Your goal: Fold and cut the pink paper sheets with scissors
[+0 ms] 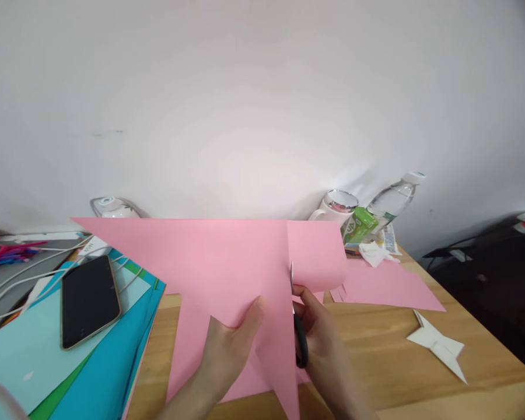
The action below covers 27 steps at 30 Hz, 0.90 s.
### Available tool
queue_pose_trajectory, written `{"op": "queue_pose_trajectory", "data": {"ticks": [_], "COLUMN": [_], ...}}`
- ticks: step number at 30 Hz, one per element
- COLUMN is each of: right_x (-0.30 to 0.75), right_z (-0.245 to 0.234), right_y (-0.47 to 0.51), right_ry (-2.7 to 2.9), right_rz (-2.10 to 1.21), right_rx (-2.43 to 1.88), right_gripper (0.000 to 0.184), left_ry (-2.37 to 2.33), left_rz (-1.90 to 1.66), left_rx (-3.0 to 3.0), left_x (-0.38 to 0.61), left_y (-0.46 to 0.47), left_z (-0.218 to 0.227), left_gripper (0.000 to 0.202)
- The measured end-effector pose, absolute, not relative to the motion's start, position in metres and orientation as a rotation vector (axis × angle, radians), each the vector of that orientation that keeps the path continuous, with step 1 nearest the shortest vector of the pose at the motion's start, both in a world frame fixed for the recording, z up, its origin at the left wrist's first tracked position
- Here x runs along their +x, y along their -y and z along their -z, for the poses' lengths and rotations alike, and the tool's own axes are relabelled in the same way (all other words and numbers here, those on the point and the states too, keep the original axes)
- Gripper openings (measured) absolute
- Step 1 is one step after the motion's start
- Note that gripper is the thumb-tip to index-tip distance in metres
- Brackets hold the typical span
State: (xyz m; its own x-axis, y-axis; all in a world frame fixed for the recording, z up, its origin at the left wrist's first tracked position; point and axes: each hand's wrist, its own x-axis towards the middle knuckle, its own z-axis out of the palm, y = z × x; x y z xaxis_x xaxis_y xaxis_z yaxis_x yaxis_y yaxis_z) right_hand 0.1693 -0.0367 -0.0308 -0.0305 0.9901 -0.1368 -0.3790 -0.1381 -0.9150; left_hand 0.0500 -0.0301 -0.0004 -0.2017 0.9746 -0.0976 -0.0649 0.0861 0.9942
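Observation:
A large sheet of pink paper [227, 256] is held up over the table, partly cut, with a flap on its right side. My left hand [234, 344] grips the sheet near its lower middle, thumb on top and the other fingers hidden beneath. In my right hand [317, 338] is a pair of scissors [301, 341] with black handles, its blade at the cut between the sheet and the flap. More pink paper [188, 356] lies on the table under the raised sheet.
A phone [90, 300] and white cable rest on blue and green paper [100, 367] at left. At right are pink paper pieces [389, 286] and a folded white paper star [437, 344]. A mug [336, 207], green box [359, 226] and bottle [394, 198] stand by the wall.

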Motion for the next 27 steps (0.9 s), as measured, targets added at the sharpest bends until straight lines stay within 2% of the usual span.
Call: {"op": "queue_pose_trajectory", "data": {"ticks": [8, 15, 20, 27], "right_x": [0.1699, 0.1676, 0.1677, 0.1741], "right_z": [0.0312, 0.0267, 0.0292, 0.0277], "right_y": [0.0360, 0.0348, 0.0361, 0.0331], "right_ry": [0.823, 0.753, 0.768, 0.901], "right_rz": [-1.458, -1.476, -1.465, -1.377], "right_rx": [-1.041, -1.083, -1.056, -1.054], "right_gripper": [0.043, 0.053, 0.051, 0.047], "left_ry": [-1.360, -1.373, -1.375, -1.347], "left_rz": [-1.292, -1.255, -1.265, -1.261], "left_rx": [0.979, 0.982, 0.987, 1.029], "left_x": [0.0495, 0.0485, 0.0485, 0.0497], "left_y": [0.0301, 0.0303, 0.0302, 0.0313], "left_z": [-0.0002, -0.0007, 0.0008, 0.0015], "left_gripper": [0.034, 0.031, 0.035, 0.030]}}
